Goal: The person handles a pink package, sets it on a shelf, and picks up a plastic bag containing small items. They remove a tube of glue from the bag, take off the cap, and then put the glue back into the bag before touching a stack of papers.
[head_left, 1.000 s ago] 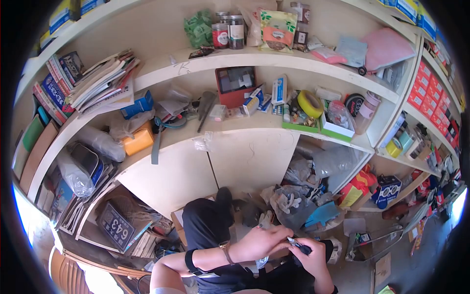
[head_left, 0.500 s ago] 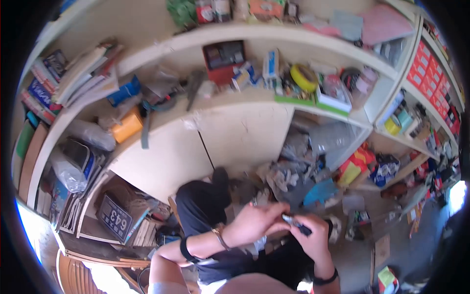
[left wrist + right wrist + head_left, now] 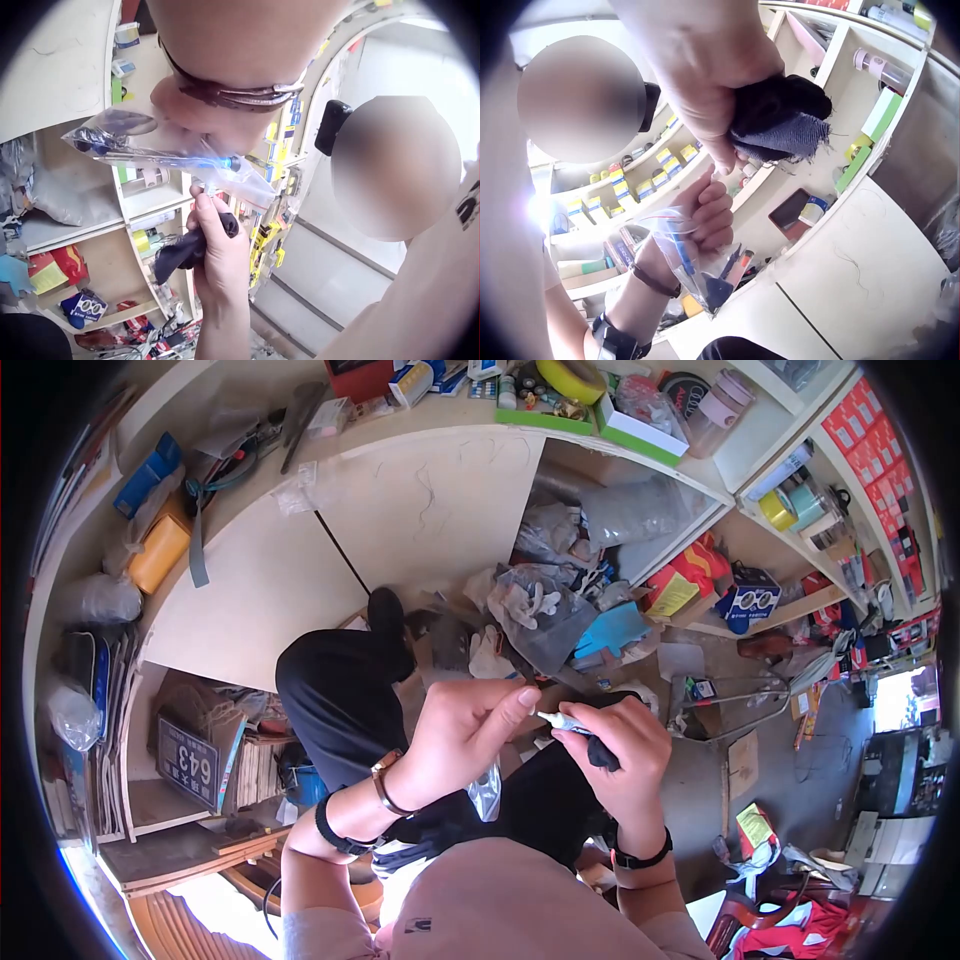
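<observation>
My left hand (image 3: 465,732) has curled fingers that hold a clear plastic bag (image 3: 697,274), which hangs beneath it. Inside the bag show a slim blue tool and some dark pieces. The left thumb and forefinger come together right at the narrow tip of a small whitish tube (image 3: 562,721). That tube is pinched by the thumb and fingers of my right hand (image 3: 628,745). A dark cloth scrap (image 3: 787,127) with a frayed edge is bunched in the right hand too. Both hands are raised above the lap, close together.
Curved shelves (image 3: 300,470) with boxes, tape and bottles stand in front. Plastic bags (image 3: 545,610) and a blue sheet (image 3: 610,632) lie low near the cabinet. A metal frame (image 3: 735,705) and a cardboard piece (image 3: 741,765) are on the floor at right.
The head view has tipped down, so shelves sit higher and more of the lap shows. The left fingers overlapped the tube earlier; now its narrow tip shows between the hands.
</observation>
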`<state>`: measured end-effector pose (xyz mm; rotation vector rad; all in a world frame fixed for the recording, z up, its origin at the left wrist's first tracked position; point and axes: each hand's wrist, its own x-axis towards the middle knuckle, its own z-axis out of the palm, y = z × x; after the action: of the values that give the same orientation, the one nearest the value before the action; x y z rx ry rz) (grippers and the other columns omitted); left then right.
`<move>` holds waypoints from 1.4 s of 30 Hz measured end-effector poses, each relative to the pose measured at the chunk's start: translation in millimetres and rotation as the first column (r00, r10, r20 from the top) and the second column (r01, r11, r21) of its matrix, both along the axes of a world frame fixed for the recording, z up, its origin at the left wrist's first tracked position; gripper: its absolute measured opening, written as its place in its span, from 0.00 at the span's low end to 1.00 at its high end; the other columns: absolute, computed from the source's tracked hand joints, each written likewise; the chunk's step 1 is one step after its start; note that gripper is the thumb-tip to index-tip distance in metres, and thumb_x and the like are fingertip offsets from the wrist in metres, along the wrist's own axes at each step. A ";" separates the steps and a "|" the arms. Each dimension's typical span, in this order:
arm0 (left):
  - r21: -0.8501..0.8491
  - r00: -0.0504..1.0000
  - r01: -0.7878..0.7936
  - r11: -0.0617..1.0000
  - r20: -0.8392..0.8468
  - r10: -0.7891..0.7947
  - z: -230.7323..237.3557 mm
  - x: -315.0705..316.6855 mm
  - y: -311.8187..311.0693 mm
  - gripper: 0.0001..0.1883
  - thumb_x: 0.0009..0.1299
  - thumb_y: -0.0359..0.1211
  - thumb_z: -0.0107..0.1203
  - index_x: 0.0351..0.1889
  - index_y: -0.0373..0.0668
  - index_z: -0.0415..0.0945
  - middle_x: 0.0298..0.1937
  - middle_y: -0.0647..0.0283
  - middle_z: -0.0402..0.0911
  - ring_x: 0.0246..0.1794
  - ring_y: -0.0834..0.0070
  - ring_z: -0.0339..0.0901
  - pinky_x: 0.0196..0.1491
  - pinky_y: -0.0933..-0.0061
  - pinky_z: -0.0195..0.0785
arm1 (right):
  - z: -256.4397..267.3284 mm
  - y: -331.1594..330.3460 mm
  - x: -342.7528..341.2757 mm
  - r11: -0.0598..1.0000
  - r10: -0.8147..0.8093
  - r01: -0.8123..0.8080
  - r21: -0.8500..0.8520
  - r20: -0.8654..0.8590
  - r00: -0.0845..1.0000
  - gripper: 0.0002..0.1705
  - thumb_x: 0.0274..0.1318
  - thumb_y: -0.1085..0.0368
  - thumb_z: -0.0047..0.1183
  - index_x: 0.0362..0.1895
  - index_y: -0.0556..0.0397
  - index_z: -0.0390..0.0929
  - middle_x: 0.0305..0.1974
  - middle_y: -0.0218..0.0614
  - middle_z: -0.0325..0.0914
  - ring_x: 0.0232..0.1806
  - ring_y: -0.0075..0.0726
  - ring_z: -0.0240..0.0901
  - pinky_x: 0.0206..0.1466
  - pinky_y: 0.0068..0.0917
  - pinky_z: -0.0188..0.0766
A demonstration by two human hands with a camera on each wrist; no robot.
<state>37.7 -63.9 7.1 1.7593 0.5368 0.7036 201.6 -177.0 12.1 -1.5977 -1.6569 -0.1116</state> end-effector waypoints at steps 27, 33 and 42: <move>-0.472 0.866 0.330 0.818 0.496 -0.063 -22.4 -23.0 -0.9 0.09 0.73 0.25 0.52 0.49 0.34 0.76 0.45 0.63 0.78 0.43 0.81 0.74 0.48 0.79 0.68 | 8.5 -17.6 -1.2 1.000 0.020 -0.002 0.027 -0.695 0.718 0.15 0.49 0.64 0.65 0.36 0.65 0.82 0.25 0.31 0.72 0.26 0.23 0.64 0.28 0.20 0.57; -0.557 0.829 0.396 0.730 0.559 -0.022 -16.1 -21.1 -5.6 0.09 0.71 0.22 0.52 0.48 0.34 0.76 0.45 0.63 0.79 0.41 0.80 0.74 0.47 0.79 0.68 | 17.6 -16.4 -12.9 0.993 0.027 -0.100 -0.063 -0.703 0.710 0.16 0.53 0.62 0.63 0.39 0.63 0.82 0.24 0.32 0.72 0.25 0.23 0.64 0.28 0.21 0.57; -0.594 0.917 0.179 0.784 0.389 0.085 17.7 -6.0 -28.1 0.09 0.60 0.19 0.54 0.37 0.35 0.82 0.34 0.66 0.77 0.28 0.86 0.69 0.31 0.84 0.59 | 15.0 -16.5 -23.0 0.971 0.085 -0.219 -0.096 -0.718 0.691 0.14 0.51 0.65 0.65 0.39 0.61 0.83 0.26 0.35 0.76 0.25 0.27 0.67 0.29 0.22 0.61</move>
<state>31.7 -92.0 24.8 0.9650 0.3775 0.7195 178.6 -193.5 27.1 -1.3544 -1.1759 0.6889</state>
